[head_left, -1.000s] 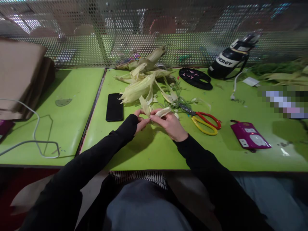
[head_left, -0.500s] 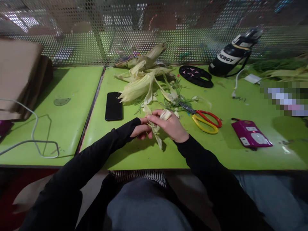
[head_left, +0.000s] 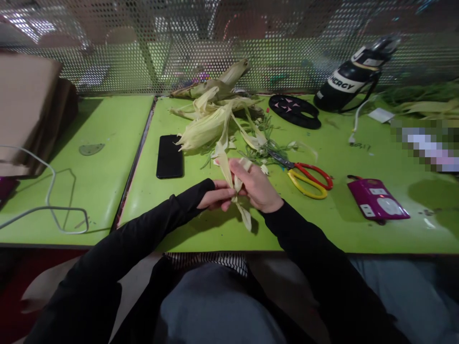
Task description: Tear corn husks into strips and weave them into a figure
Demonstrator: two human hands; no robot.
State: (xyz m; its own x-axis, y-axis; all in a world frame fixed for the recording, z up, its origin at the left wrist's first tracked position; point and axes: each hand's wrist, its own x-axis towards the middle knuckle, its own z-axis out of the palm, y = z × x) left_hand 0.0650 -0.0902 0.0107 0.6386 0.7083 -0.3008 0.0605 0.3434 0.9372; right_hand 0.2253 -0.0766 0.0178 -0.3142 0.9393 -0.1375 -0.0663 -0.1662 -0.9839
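Note:
Both my hands meet over the middle of the green table (head_left: 215, 234), each closed on one pale corn husk strip (head_left: 228, 172). My left hand (head_left: 215, 197) pinches the strip from the left. My right hand (head_left: 254, 186) wraps round it from the right. The strip's upper end stands above the fingers and its lower end (head_left: 245, 219) hangs down toward the table. Just behind lies a heap of corn husks (head_left: 211, 122) with green trimmings.
A black phone (head_left: 169, 155) lies left of the husks. Red and yellow scissors (head_left: 304, 177) lie to the right, then a magenta device (head_left: 377, 202). A black mat (head_left: 294, 111) and a black shoe (head_left: 355, 76) sit by the perforated screen. A white cable (head_left: 50, 200) is at left.
The husk strip has turned from lying across my hands to standing nearly upright, its lower end now hanging below my fingers. My hands shifted slightly nearer to me.

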